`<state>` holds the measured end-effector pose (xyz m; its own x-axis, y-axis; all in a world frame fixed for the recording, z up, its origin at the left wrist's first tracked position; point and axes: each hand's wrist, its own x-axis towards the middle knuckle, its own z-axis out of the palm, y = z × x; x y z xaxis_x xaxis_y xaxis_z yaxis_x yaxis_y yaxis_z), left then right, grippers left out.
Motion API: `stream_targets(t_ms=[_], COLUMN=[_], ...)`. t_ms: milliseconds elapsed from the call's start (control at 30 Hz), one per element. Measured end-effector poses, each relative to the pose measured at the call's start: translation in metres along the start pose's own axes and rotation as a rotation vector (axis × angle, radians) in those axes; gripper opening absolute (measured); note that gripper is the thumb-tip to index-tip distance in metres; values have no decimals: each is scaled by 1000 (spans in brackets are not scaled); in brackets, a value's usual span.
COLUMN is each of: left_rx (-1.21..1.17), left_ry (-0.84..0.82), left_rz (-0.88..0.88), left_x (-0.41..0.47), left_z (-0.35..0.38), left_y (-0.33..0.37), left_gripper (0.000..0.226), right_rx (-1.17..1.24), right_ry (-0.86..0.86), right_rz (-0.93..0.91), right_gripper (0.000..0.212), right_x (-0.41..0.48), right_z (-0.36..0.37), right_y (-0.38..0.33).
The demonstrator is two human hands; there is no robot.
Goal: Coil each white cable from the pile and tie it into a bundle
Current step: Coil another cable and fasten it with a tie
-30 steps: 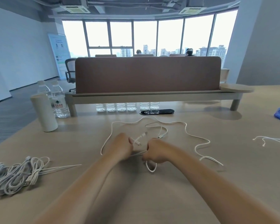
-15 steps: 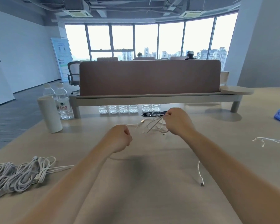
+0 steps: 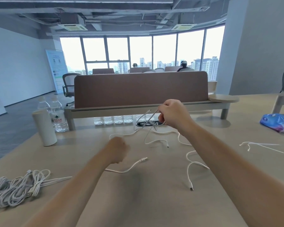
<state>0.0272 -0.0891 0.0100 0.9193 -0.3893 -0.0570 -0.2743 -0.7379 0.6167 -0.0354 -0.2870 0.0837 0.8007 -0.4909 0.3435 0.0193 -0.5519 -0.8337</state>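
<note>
White cable (image 3: 147, 117) is bunched in my right hand (image 3: 174, 114). The fingers are clamped round several strands, and the hand is lifted off the bench (image 3: 154, 202) just in front of the brown screen (image 3: 140, 89). From that grip the rest of it hangs down and sprawls over the bench on my side of the screen, in loose curves that cross each other. One plug (image 3: 191, 188) lies well on my side of the screen, toward its right end.

My left hand (image 3: 119, 150) sits lower, nearer me than the screen, curled into a fist. A strand runs up close to it, but I cannot tell whether I have it pinched. The pile (image 3: 15, 189) of waiting cables lies far to the left of the screen, near my elbow.

The trouble I expect is tangling. If I pull upward while those curves cross, they may cinch into a knot instead of feeding cleanly. A trailing plug could also catch under another strand, or sweep toward the small bottles (image 3: 115, 119) lined up beneath the screen. With so many strands in one fist, a loop may slip out and undo the coil.
</note>
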Motion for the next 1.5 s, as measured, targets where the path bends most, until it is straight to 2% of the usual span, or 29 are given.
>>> stream_targets(t_ms=[67,133,300,500,667,833,933,1067,1167,1267,1333,1367,1433,1467,1500], left_rx=[-54,-126,-248,-72,34,-162,-196,-399,-495,-495,-483,-456,-305,-202,-120], left_ry=[134,196,129,96,-1,-44,-56,-127,-121,-79,-54,-40,1,18,22], left_rz=[39,62,172,236,236,277,295,245,236,232,237,240,255,266,277], left_x=[1,-1,-15,-25,-33,-39,-34,-31,-29,-28,-26,-26,-25,-24,-24], left_z=[-7,-15,-27,-29,-34,-28,-23,-23,-24,-26,-28,-29,-29,-29,-28], left_y=[7,16,36,51,60,62,64,59,52,48,46,46,44,43,43], left_gripper=[15,15,37,48,30,16,13,11,12,14,16,17,15,15,14], right_rx=[7,-20,-105,-38,23,42,48,90,127,7,-178,-271,-394,-436,-461], right_ry=[-35,-81,-173,-208,-273,-275,-295,-345,-358,-285,-217,-209,-273,-313,-346], right_rz=[-18,-54,-157,-178,-167,-151,-152,-130,-95,-83,-143,-175,-241,-276,-298], right_gripper=[19,18,23,20,17,20,21,24,26,21,6,13,42,44,35], right_x=[-5,-8,-15,-17,-18,-20,-21,-22,-21,-14,-11,-12,-15,-17,-20], right_z=[0,0,-5,-6,-8,-5,-2,0,0,2,3,2,1,2,3], right_y=[-5,-9,-17,-23,-24,-23,-23,-21,-20,-13,-7,-7,-9,-12,-15])
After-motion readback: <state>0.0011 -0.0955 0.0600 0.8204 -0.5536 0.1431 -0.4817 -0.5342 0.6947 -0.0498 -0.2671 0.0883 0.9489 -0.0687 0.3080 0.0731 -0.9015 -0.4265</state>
